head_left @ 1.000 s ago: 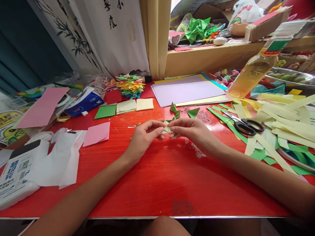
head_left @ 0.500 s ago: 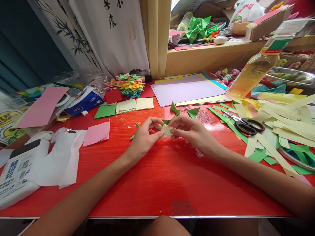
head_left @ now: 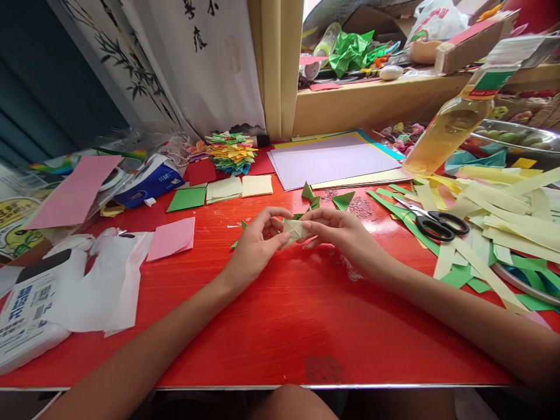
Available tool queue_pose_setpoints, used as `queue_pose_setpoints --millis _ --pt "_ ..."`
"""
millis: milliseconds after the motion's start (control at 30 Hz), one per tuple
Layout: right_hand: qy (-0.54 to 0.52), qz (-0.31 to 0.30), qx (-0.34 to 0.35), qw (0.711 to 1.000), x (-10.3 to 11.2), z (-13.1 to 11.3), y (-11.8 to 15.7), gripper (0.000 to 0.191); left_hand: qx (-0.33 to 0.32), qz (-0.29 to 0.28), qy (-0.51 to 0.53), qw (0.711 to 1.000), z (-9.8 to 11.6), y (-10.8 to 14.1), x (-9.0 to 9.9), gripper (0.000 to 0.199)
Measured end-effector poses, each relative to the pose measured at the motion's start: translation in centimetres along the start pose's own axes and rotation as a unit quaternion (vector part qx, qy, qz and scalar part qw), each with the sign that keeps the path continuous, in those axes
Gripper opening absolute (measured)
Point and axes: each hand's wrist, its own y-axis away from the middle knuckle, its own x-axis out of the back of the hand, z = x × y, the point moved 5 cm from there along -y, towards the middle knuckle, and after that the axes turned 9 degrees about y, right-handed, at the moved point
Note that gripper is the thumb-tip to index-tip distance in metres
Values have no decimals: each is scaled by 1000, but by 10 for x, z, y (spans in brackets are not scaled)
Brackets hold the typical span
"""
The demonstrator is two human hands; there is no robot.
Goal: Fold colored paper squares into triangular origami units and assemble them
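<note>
Between my two hands is a small folded piece of pale yellow paper (head_left: 294, 231), with crease lines on its face. My left hand (head_left: 261, 239) pinches its left side between thumb and fingers. On the right side, my right hand (head_left: 333, 234) grips it with thumb and fingertips. Just beyond my hands lie several folded green paper pieces (head_left: 343, 200), some partly hidden behind my fingers. Square stacks of green paper (head_left: 186, 199) and cream paper (head_left: 257, 186) lie farther back to the left, and a pink paper stack (head_left: 171, 239) is nearer.
Black-handled scissors (head_left: 441, 224) lie on a heap of paper strips (head_left: 510, 213) at right. A bottle of yellowish liquid (head_left: 455, 128) stands behind them. Large lilac sheets (head_left: 332, 160) and a multicoloured folded-paper piece (head_left: 231, 153) are at the back. A white plastic package (head_left: 35, 309) sits at left.
The folded pale yellow paper has turned slightly, so more of its creased face shows. My right fingers have shifted a little on its edge. Both hands stay in about the same place.
</note>
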Motion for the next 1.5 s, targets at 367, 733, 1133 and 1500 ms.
queue_pose_setpoints --millis 367,733,1133,1500 --pt "-13 -19 0 1000 -3 2 3 20 -24 -64 -78 995 3 6 -9 31" --pt "-72 -12 -18 997 -2 4 4 17 -106 -41 -202 973 9 10 -9 31" --pt "-214 -102 -34 971 -16 2 8 14 -329 -53 -342 878 26 15 -12 41" --pt "-156 -153 -20 976 -19 -3 8 22 -169 -15 -245 955 15 11 0 25"
